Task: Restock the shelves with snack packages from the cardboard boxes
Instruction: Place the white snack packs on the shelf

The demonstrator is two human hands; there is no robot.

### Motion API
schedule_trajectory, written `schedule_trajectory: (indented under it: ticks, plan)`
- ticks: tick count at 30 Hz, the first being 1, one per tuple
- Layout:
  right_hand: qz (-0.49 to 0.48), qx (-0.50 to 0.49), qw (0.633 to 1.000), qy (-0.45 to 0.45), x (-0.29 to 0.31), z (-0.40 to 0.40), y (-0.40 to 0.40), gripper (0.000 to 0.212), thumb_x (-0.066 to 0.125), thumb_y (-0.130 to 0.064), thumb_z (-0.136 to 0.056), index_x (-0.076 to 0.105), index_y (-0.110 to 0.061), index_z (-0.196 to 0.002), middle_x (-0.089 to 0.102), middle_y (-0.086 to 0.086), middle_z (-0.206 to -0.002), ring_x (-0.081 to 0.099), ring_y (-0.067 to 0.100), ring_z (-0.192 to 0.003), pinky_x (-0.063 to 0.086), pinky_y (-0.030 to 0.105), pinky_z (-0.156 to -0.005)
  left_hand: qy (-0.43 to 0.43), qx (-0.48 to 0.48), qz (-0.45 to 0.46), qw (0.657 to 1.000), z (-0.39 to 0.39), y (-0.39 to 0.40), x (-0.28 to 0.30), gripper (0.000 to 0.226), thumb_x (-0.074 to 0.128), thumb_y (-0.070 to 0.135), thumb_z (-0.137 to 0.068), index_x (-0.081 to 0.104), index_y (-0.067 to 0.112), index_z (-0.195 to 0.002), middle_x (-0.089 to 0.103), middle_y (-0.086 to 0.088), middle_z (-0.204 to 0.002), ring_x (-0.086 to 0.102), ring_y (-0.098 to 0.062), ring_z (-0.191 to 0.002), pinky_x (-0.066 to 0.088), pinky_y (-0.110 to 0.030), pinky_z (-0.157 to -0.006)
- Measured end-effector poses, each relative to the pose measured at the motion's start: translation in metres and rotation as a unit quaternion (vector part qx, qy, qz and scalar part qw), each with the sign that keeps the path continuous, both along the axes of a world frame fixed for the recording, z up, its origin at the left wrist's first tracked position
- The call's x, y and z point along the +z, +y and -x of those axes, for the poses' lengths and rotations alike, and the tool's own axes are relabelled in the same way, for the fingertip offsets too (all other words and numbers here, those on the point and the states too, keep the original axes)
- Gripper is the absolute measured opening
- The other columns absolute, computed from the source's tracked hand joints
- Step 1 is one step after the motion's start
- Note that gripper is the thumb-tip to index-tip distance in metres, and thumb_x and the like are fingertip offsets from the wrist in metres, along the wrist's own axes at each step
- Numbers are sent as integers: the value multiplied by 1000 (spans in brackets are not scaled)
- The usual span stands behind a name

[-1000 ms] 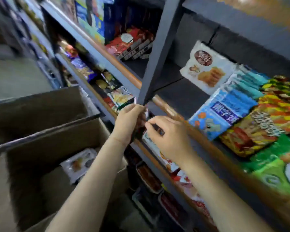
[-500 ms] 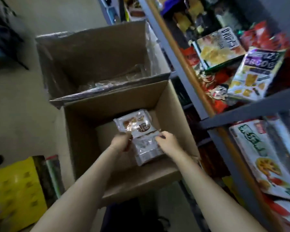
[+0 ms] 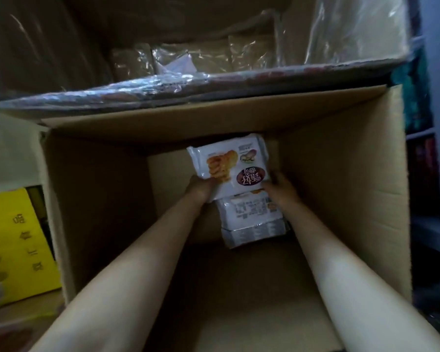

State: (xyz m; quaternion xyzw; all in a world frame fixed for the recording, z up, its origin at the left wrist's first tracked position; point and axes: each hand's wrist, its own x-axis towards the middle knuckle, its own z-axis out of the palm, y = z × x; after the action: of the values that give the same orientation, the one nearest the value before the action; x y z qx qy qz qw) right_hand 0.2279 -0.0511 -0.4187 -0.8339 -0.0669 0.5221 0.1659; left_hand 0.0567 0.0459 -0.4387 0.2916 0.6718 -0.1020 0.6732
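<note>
Deep in the cardboard box (image 3: pixel 341 199), left hand (image 3: pixel 201 190) and right hand (image 3: pixel 281 189) each pinching a lower corner of the biscuit packet (image 3: pixel 229 166). Grip pressed on its edges. Bare box floor left of the packet stack (image 3: pixel 252 219).

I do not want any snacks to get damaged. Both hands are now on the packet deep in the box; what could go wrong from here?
1. The left hand and right hand hold only the near edge of the top packet, so it may slip on lifting.
2. The packets below lie loosely stacked and could slide.
3. The box is deep; the packet may catch its wall.
</note>
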Motion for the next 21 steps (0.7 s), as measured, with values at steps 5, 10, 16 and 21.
schedule_trajectory:
  ticks: [5, 10, 16, 21]
  plan:
    - [-21, 2, 1000, 8, 11, -2, 11, 20, 58, -30, -97, 61, -26, -116, 67, 1, -108, 65, 18, -89, 52, 28, -64, -14, 34, 1, 999, 5, 6, -1, 28, 67, 42, -93, 67, 16, -99, 73, -8, -97, 70, -23, -80, 59, -30, -66]
    - [-111, -127, 985, 46, 57, 8, 28, 30, 63, -27, -93, 55, -24, -122, 64, 5, -116, 68, 28, -100, 60, 44, -84, -16, 65, 35, 997, 12, 1, 41, 38, 62, 51, -95, 62, 15, -81, 61, -1, -50, 48, -13, -40, 35, -23, -43]
    - [-231, -64, 968, -75, 144, 27, 1, 21, 68, -19, -77, 58, -30, -92, 67, 5, -106, 66, 26, -99, 58, 42, -84, -36, 31, -4, 999, 18, -24, 105, 65, 83, 58, -72, 64, 8, -110, 70, -11, -93, 64, -21, -72, 50, -22, -53]
    - [-322, -31, 941, -100, 247, 32, -79, 15, 73, -22, -73, 65, -25, -86, 67, -7, -89, 62, 8, -80, 47, 26, -72, -110, -60, -207, 970, 20, -53, 197, 112, 93, 39, -66, 31, 11, -155, 47, 7, -136, 54, -16, -126, 47, -16, -89]
